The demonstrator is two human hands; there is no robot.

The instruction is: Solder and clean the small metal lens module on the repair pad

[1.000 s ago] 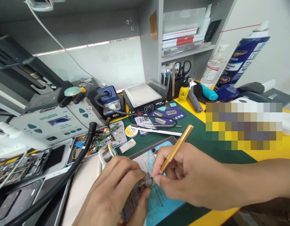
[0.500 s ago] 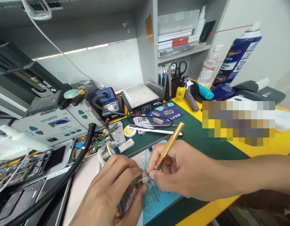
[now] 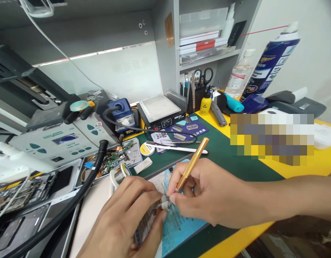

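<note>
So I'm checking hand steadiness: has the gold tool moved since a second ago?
Cannot tell: the gold tool shifted left in frame, but so did the hot plate.

The slim metal pen-shaped tool (image 3: 192, 163) in the right hand's (image 3: 208, 195) grip is gold. Under both hands lies a light-blue rubber work mat (image 3: 181, 225) on a dark green desk (image 3: 230, 157) edged in yellow. At one o'clock stands a tall spray can (image 3: 270, 62), navy and white with yellow lettering; at twelve, a small yellow squeeze bottle (image 3: 205, 104) with black markings.
</note>
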